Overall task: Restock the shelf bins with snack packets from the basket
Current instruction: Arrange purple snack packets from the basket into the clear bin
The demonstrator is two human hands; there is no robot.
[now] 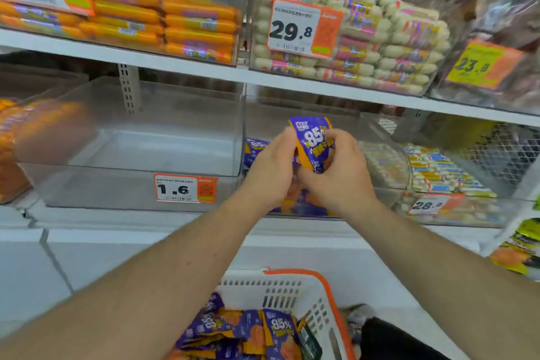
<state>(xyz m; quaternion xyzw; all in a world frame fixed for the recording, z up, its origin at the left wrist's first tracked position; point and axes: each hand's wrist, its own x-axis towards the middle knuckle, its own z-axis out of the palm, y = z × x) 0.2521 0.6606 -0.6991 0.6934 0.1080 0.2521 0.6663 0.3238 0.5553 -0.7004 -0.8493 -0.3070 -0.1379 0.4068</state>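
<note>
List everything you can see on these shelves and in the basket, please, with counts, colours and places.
held packets: a small bunch, purple and orange, over the middle lower bin
basket: one, white with orange rim, bottom centre
basket packets: many, purple and orange, inside the basket
clear bin: one, transparent, lower shelf left of the hands
orange sausages: many, upper shelf left
pale sausages: many, cream with pink and purple labels, upper shelf centre
price tags: five visible, white or yellow with orange
left hand: holds the packets
right hand: holds the packets
</note>
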